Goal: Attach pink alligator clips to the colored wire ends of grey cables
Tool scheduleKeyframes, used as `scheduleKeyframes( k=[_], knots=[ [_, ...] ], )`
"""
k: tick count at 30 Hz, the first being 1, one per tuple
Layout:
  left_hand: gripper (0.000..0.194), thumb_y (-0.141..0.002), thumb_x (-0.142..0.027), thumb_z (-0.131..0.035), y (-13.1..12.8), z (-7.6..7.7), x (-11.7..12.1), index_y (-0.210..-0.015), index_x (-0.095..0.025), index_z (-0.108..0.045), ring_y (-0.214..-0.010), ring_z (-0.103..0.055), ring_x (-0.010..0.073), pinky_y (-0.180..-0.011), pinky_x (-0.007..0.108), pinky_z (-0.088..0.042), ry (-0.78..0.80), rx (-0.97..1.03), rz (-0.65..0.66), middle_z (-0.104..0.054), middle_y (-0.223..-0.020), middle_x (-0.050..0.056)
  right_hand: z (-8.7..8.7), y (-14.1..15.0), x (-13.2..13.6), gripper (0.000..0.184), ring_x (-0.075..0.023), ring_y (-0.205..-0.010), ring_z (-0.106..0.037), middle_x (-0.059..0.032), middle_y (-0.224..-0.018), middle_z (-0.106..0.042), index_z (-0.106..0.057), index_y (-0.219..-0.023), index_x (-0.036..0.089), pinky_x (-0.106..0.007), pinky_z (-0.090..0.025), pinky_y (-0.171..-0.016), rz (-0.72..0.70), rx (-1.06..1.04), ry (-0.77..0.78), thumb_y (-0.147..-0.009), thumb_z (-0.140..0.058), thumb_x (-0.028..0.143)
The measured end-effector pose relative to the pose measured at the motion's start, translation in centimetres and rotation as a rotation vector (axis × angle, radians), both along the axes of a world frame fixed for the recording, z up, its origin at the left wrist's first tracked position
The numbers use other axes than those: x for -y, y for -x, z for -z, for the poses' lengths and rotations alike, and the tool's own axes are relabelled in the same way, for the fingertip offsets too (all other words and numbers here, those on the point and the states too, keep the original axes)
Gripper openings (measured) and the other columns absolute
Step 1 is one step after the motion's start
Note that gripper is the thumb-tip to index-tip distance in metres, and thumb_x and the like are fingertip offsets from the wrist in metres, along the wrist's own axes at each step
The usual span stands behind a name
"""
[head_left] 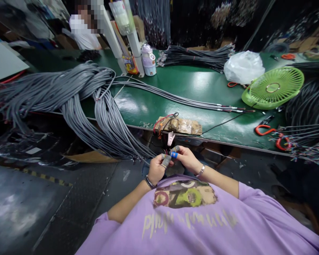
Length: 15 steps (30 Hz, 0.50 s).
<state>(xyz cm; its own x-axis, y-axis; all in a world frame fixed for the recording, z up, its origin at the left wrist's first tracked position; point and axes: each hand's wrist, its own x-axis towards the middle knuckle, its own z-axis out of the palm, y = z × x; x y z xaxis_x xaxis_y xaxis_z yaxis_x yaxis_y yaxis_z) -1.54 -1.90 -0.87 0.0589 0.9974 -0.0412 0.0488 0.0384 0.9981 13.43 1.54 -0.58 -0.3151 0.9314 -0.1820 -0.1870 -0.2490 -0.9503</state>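
Note:
My left hand [156, 170] is closed in a pinch at the end of a grey cable [145, 161], in front of the table edge. Close against it, my right hand [187, 160] pinches at the thin coloured wires [166, 152] of that end. Grey wraps cover some fingertips, and a blue one is on a right finger. The cable runs left towards a large bundle of grey cables [111, 120] hanging over the edge. Just beyond my fingers are a pale pink clip [171, 138] and a worn wooden block [180, 125] with wires on it. The exact fingertip contact is too small to make out.
On the green table [199, 83] lie separated grey cables [170, 95], a green fan [273, 88], a plastic bag [244, 67], red-handled scissors [266, 129] and black cables [196, 58]. A bottle [149, 60] stands at the back. Another person [83, 32] is far left.

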Motion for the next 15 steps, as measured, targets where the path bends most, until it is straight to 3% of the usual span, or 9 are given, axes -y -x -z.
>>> scheduleKeyframes(
  k=[5, 11, 15],
  knots=[
    [0.020, -0.074, -0.036, -0.071, 0.90, 0.26, 0.10, -0.072, -0.016, -0.067, -0.059, -0.063, 0.0146, -0.060, 0.025, -0.051, -0.021, -0.057, 0.104, -0.069, -0.064, 0.003, -0.51, 0.11, -0.33, 0.031, -0.0094, -0.057, -0.049, 0.0009, -0.066, -0.061, -0.064, -0.076, 0.016, -0.023, -0.040, -0.055, -0.073, -0.011, 0.020, -0.064, -0.077, 0.041],
    [0.028, -0.074, -0.044, -0.069, 0.46, 0.83, 0.31, -0.076, -0.016, -0.062, -0.047, -0.060, 0.0120, -0.051, 0.024, -0.052, 0.141, 0.175, -0.086, -0.066, -0.060, 0.000, -0.90, 0.00, -0.58, 0.025, -0.0087, -0.058, -0.051, -0.0003, -0.068, -0.061, -0.064, -0.078, 0.016, -0.023, -0.044, -0.057, -0.086, -0.006, 0.138, -0.069, -0.070, 0.038],
    [0.030, -0.070, -0.043, -0.072, 0.17, 0.68, 0.21, -0.074, -0.016, -0.061, -0.047, -0.061, 0.0120, -0.050, 0.024, -0.053, 0.129, 0.123, -0.102, -0.066, -0.059, 0.000, -0.81, 0.12, -0.21, 0.034, -0.0083, -0.053, -0.047, 0.0026, -0.063, -0.055, -0.058, -0.076, 0.017, -0.022, -0.043, -0.049, -0.049, 0.129, 0.143, -0.066, -0.072, 0.045]
  ],
)
